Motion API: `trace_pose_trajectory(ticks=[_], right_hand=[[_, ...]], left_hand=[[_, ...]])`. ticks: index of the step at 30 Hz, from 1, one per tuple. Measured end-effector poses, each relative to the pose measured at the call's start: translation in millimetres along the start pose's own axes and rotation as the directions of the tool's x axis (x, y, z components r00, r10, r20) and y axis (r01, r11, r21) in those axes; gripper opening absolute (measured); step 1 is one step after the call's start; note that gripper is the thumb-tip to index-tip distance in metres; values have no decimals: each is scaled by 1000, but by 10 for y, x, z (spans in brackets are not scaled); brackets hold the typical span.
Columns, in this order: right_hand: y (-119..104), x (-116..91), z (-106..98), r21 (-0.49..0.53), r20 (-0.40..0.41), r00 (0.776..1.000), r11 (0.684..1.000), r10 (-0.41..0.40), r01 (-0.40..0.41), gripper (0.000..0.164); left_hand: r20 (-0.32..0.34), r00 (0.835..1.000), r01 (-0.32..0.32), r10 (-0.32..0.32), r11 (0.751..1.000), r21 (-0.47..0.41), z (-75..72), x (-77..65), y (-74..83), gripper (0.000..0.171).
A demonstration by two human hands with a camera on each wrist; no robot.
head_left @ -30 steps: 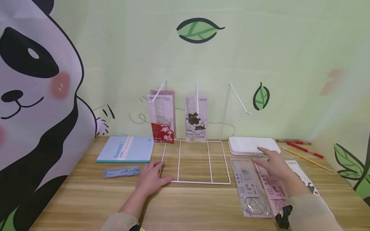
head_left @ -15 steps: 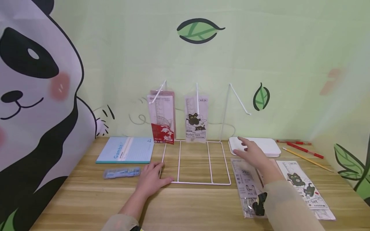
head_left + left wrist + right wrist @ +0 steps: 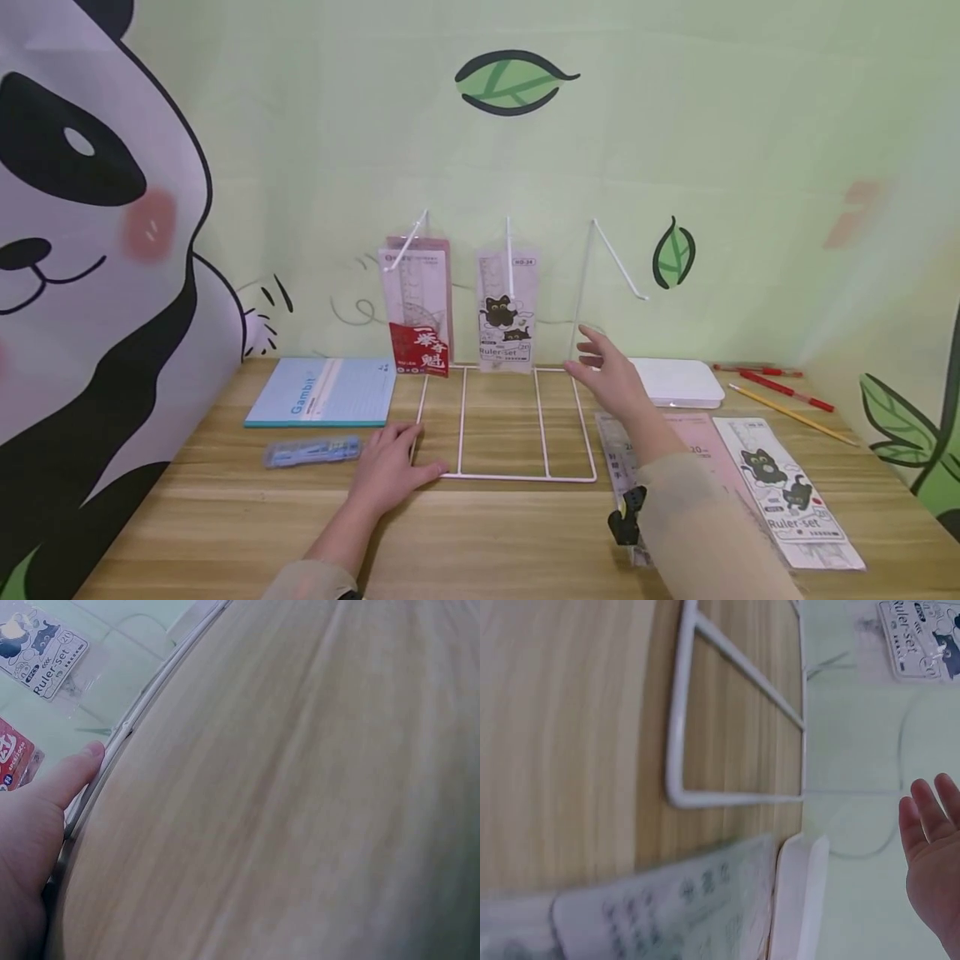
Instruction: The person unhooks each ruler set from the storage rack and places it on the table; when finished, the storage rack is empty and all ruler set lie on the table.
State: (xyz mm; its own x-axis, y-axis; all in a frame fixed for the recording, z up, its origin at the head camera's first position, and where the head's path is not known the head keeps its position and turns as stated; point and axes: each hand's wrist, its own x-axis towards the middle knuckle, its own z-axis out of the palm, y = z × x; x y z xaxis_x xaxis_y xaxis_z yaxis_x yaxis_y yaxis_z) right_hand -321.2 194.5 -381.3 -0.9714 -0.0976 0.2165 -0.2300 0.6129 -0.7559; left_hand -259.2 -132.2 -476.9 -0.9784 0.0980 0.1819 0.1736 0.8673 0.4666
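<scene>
A white wire display rack (image 3: 502, 477) stands on the table with three prongs. Over its front left corner rests my left hand (image 3: 386, 471), thumb along the front wire, as the thumb in the left wrist view (image 3: 67, 776) also shows. My right hand (image 3: 611, 379) is in the air near the rack's back right upright, fingers spread and holding nothing. On the left prong hang packaged ruler sets (image 3: 418, 308) with a red label; the middle prong bears a cat-print ruler set (image 3: 507, 321). The right prong (image 3: 621, 260) carries nothing.
Right of the rack lie a grey ruler pack (image 3: 611, 442), a pink one (image 3: 693, 429) and a cat-print one (image 3: 787, 492). Behind them are a white case (image 3: 678, 382), red pens (image 3: 787, 390) and a yellow pencil (image 3: 791, 412). Left: a blue notebook (image 3: 322, 392) and a blue plastic case (image 3: 313, 451).
My right hand has moved left from above the ruler packs and the white case to the rack's right side, uncovering the cat-print pack. The left hand has stayed on the rack's corner.
</scene>
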Motion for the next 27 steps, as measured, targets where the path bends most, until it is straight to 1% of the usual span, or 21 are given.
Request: trace_pose_trajectory(ticks=[1, 3, 8, 13, 16, 21, 27], right_hand=[[-26, 16, 15, 21, -15, 1000, 1000, 3, -3, 70], [-95, 47, 39, 95, -38, 999, 995, 10, -6, 68], [-318, 120, 78, 243, -71, 997, 970, 11, 7, 68], [-494, 221, 114, 329, -111, 994, 943, -14, 50, 69], [-548, 279, 128, 359, -133, 991, 931, -22, 69, 70], [-574, 320, 142, 377, -162, 987, 925, 11, 51, 70], [-648, 312, 106, 359, -159, 987, 933, 19, 40, 69]], left_hand=[[-1, 1000, -2, 2, 1000, 0, -2, 1, 1, 82], [-3, 1000, -2, 2, 1000, -2, -6, 1, 1, 81], [-5, 1000, -1, 1, 1000, -6, -9, -1, 1, 81], [1, 1000, 0, 0, 1000, -10, -3, -6, 2, 82], [0, 1000, 1, -1, 1000, -10, 2, -8, -2, 81], [-6, 1000, -9, 9, 1000, -5, -5, -8, -10, 81], [-5, 1000, -17, 17, 1000, -2, 6, 8, 26, 78]])
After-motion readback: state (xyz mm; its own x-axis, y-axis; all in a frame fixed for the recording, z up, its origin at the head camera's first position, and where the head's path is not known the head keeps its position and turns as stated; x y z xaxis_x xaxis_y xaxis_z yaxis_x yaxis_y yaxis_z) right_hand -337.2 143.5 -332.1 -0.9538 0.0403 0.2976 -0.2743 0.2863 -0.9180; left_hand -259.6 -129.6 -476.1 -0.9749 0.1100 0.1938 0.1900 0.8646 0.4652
